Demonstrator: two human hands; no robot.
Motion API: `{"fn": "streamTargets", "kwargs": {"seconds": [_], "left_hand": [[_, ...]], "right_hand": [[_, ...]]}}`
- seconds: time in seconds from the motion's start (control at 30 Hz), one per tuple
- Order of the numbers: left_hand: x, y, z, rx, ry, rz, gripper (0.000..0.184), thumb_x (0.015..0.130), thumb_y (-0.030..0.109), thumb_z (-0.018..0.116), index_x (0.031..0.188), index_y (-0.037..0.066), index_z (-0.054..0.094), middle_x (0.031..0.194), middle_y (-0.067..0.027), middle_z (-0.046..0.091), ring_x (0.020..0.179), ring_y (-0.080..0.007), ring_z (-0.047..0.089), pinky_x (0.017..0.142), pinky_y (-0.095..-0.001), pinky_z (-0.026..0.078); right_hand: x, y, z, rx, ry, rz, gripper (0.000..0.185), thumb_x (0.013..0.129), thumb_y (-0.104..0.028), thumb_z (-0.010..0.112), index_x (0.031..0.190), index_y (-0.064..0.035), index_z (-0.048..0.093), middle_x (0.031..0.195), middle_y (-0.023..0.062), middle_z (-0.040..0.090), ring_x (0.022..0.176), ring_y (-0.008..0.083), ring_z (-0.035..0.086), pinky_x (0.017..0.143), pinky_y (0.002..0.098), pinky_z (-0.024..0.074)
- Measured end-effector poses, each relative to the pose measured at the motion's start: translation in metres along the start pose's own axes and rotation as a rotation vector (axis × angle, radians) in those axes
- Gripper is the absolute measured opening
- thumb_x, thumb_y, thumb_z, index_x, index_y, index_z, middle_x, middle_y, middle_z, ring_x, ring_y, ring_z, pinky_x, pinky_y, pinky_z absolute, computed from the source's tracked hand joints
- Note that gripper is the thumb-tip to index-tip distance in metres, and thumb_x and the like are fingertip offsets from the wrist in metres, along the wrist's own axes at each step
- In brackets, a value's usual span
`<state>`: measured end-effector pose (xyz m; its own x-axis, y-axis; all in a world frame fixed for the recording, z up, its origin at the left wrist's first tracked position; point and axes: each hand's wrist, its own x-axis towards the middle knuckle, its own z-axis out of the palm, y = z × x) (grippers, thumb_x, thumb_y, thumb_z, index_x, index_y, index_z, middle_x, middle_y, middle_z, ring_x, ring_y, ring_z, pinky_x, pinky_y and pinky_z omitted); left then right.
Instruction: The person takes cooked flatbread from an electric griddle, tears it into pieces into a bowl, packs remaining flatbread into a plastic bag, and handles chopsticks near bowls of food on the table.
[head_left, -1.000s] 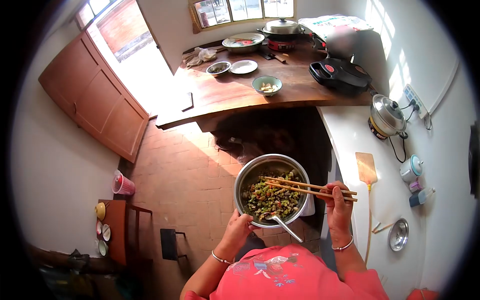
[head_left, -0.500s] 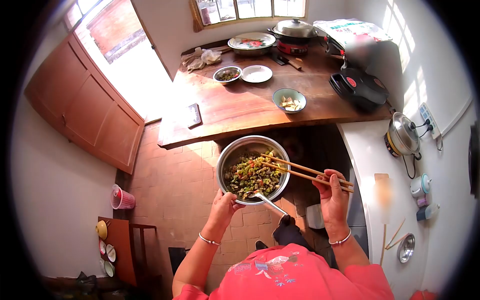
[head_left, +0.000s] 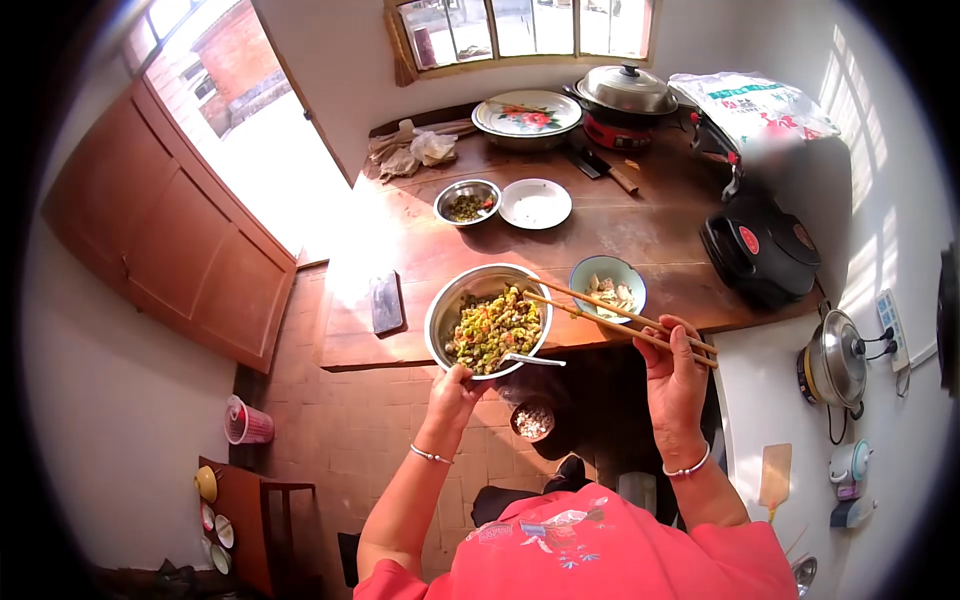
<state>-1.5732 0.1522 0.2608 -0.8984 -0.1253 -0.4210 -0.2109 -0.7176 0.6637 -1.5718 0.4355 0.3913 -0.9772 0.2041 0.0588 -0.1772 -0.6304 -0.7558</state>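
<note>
My left hand [head_left: 454, 396] grips the near rim of a metal bowl [head_left: 434, 330], thumb over the edge. Chopped green, yellow and red food [head_left: 495, 328] fills much of it, and a spoon [head_left: 538, 361] leans out over the right side. In my right hand [head_left: 676, 372] is a pair of chopsticks [head_left: 630, 325], fingers closed around them. Their tips reach the bowl's right rim, passing above a green-rimmed bowl of pale pieces [head_left: 612, 290]. The metal bowl overlaps the table's front edge from above; whether it touches the wood I cannot tell.
On the wooden table [head_left: 640, 235] are a small metal bowl [head_left: 468, 203], a white plate [head_left: 536, 204], a phone [head_left: 386, 303], a cleaver [head_left: 605, 170], a lidded pan [head_left: 628, 92] and a black electric griddle [head_left: 762, 250]. A white counter [head_left: 760, 390] runs along the right.
The metal bowl has moved forward, from in front of the table to over its edge. The chopsticks have shifted from inside the food to the bowl's right rim. The spoon handle has swung rightward.
</note>
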Motion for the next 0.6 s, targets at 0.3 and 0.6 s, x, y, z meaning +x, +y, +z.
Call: {"fn": "streamTargets", "kwargs": {"seconds": [0.3,0.6], "left_hand": [[0.103,-0.013,0.04,0.018,0.054,0.022,0.041,0.072,-0.01,0.045,0.111,0.001,0.04,0.099,-0.0157,0.054,0.082,-0.0283,0.06,0.066,-0.0439,0.056],[0.162,-0.019,0.046,-0.093,0.014,-0.113,0.053,0.072,-0.017,0.043,0.119,0.004,0.032,0.114,-0.0181,0.046,0.095,-0.0321,0.056,0.078,-0.0481,0.054]], "right_hand": [[0.065,0.038,0.038,0.01,0.015,-0.066,0.02,0.092,-0.015,0.049,0.102,0.0013,0.053,0.093,0.009,0.059,0.085,0.0167,0.061,0.081,0.0316,0.0518],[0.1,0.099,0.075,-0.082,0.132,-0.115,0.022,0.092,-0.017,0.05,0.103,0.0012,0.053,0.096,0.0076,0.057,0.085,0.0151,0.059,0.08,0.0296,0.0514]]}}
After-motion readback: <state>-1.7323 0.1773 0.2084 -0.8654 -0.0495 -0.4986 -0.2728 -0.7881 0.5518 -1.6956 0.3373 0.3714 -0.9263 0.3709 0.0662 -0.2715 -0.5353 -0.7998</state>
